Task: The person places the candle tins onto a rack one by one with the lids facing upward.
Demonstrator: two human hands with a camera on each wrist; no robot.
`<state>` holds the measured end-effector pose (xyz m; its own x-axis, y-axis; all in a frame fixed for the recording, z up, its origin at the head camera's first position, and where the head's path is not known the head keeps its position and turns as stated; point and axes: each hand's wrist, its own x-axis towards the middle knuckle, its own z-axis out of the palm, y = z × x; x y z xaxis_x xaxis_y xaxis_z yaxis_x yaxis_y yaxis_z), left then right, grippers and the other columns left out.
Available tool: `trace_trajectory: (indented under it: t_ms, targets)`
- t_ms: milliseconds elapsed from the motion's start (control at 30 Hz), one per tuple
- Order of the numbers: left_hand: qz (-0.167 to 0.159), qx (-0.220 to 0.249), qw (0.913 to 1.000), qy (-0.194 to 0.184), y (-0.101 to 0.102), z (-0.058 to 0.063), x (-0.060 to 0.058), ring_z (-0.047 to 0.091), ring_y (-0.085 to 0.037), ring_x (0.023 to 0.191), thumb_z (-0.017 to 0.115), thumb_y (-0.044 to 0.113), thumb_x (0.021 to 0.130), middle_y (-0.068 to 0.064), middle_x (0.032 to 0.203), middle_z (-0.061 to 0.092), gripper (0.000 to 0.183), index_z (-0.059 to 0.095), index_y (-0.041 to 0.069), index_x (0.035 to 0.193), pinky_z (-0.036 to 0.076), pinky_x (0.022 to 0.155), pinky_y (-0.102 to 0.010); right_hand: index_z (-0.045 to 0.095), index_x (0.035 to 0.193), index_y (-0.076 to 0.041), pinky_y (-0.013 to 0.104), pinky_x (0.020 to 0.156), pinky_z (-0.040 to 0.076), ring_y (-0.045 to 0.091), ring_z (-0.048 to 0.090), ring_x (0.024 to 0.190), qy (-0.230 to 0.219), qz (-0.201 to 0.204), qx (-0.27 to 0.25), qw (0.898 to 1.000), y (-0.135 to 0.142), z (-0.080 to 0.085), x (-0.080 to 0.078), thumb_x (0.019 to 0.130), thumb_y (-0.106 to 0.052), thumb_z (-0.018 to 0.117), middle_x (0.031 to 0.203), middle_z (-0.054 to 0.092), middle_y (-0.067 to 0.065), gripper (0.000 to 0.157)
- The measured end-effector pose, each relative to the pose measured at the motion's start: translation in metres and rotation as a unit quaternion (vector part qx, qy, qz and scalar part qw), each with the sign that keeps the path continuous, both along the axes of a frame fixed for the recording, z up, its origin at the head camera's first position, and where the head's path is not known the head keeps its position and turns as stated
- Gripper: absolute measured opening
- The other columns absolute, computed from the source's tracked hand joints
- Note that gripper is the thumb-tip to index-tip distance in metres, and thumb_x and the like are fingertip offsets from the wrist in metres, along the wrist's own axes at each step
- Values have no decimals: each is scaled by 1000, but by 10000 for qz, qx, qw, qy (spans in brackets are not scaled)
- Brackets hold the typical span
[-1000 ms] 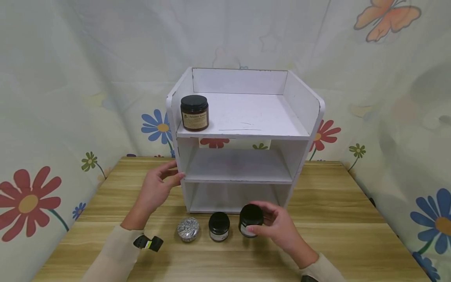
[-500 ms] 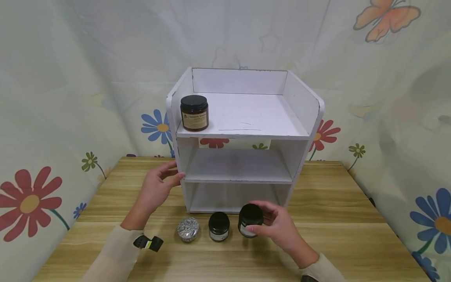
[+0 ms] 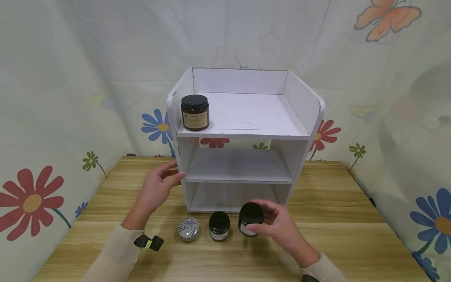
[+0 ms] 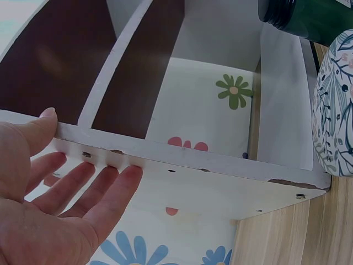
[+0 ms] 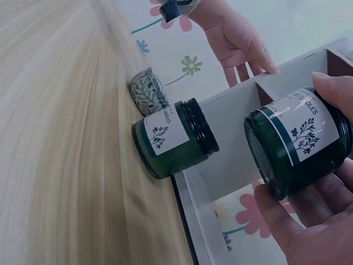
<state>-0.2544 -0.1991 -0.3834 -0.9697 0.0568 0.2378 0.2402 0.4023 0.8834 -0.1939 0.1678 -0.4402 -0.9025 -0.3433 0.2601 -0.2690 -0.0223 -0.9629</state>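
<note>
Your right hand (image 3: 280, 227) grips the jar (image 3: 251, 213) round its side, off the table (image 3: 327, 235); the step in hand looks like lifting it. Just left of that hand stands the second jar (image 3: 219, 226), then the tin (image 3: 188, 229) — upward or rightward seems the roomier way out. Ahead is the shelf (image 3: 243, 166); your left hand, (image 3: 158, 186) well apart from your right, rests thumb to its front edge, fingers along its outer side. The next move probably calls for a level jar kept off those front edges. Farther up, beyond your left hand, the brown jar (image 3: 195, 113) sits on the top board — with room to its right.
</note>
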Motion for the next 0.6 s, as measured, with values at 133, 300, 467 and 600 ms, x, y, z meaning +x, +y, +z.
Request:
trace_trajectory:
  t_ms: [133, 300, 467, 600]
  targets:
    - [-13, -12, 10000, 41, 0, 0, 1, 59, -36, 131, 71, 34, 97, -9, 149, 57, 56, 56, 18, 148, 63, 88, -31, 63, 131, 4, 26, 90, 61, 13, 74, 101, 82, 29, -15, 10000, 1, 1, -1, 77, -2, 87, 122, 72, 14, 59]
    - [-12, -5, 10000, 38, 0, 1, 1, 59, -36, 131, 71, 33, 97, -8, 149, 57, 55, 56, 20, 148, 63, 88, -30, 63, 132, 3, 26, 88, 62, 13, 73, 100, 73, 22, -26, 10000, 3, 3, -1, 78, -2, 87, 120, 73, 6, 59]
    - [-27, 16, 10000, 26, 1, 2, 1, 59, -35, 131, 71, 31, 97, -7, 149, 57, 54, 56, 20, 148, 63, 88, -31, 63, 132, 3, 26, 88, 62, 12, 73, 100, 31, 10, -49, 10000, 4, 6, -1, 78, -3, 87, 118, 74, -2, 60]
    - [-46, 33, 10000, 37, 2, 3, 2, 60, -35, 131, 72, 31, 97, -7, 149, 58, 54, 56, 21, 148, 63, 89, -31, 63, 132, 3, 26, 88, 62, 12, 73, 100, 49, 7, -34, 10000, 4, 8, -1, 78, -3, 87, 117, 74, -3, 59]
